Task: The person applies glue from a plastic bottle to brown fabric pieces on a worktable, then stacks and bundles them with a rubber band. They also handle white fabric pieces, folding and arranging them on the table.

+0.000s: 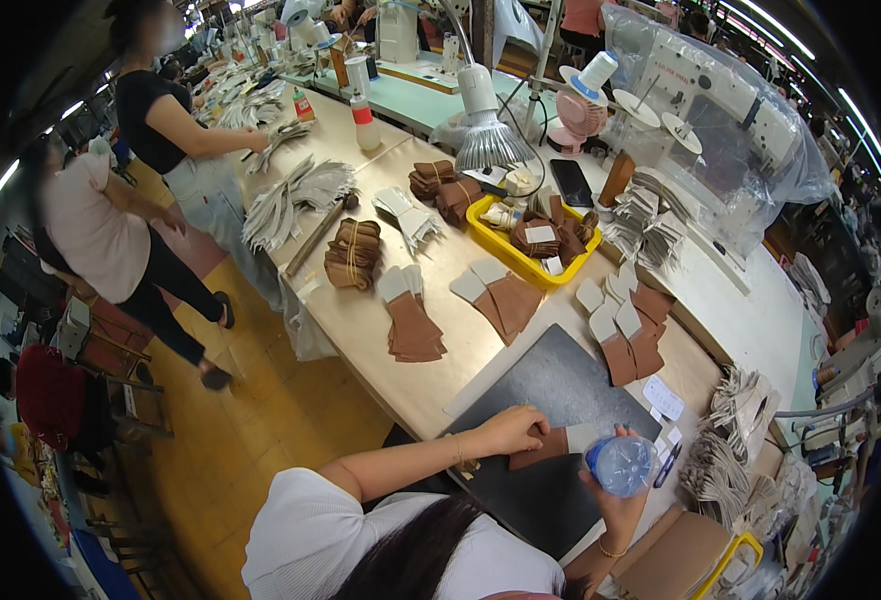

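My left hand (514,432) rests on the black mat (551,375), its fingers bent and pressed together on the edge of a brown leather piece (541,455) with a pale grey end. In my right hand (616,512) is a clear plastic bottle (623,466) with blue on its side, held tilted just right of the leather piece. My fingers wrap round it, partly hidden behind it. Beyond the mat lie fanned stacks of brown pieces with pale ends: one stack (416,330) at left, another (511,305) in the middle, a third (621,345) at right.
A yellow basket (531,268) holds brown pieces. Nearby are a rubber-banded brown bundle (354,255), a hammer (316,235), a lamp (491,140) and a phone (571,183). A pen (668,465) lies right of the mat. Two people stand at the left; a plastic-covered sewing machine (711,100) stands right.
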Available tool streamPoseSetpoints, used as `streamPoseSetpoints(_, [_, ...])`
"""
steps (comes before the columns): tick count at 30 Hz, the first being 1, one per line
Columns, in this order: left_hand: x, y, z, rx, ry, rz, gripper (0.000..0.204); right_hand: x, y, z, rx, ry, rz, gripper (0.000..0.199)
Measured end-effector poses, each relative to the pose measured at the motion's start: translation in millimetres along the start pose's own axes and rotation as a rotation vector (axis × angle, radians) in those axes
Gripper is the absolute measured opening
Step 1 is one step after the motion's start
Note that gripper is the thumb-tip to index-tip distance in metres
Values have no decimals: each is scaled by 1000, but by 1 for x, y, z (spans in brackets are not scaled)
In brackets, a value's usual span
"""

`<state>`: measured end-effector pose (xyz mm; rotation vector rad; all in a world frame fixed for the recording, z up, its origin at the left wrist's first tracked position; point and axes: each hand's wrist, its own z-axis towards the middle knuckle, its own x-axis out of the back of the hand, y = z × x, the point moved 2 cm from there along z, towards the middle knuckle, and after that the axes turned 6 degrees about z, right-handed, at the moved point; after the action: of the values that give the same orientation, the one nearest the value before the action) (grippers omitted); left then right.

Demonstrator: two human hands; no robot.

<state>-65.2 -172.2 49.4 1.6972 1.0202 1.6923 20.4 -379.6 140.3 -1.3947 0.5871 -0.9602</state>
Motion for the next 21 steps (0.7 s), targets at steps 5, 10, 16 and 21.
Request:
streamPoseSetpoints(5, [1,1,-1,0,-12,-23,22,-2,-1,1,-5,12,44,84])
streamPoseSetpoints(10, [1,-4,-1,-13,-24,-31,21,-3,0,0,-17,-4,32,85])
streamPoseSetpoints(16, [1,-5,2,-99,10,-69,22,-3,-2,-2,-11,-7,32,80])
streamPoseSetpoints(21, [5,-15,-5,-27,9,-127,25,6,-4,10,39,-128,-185,85])
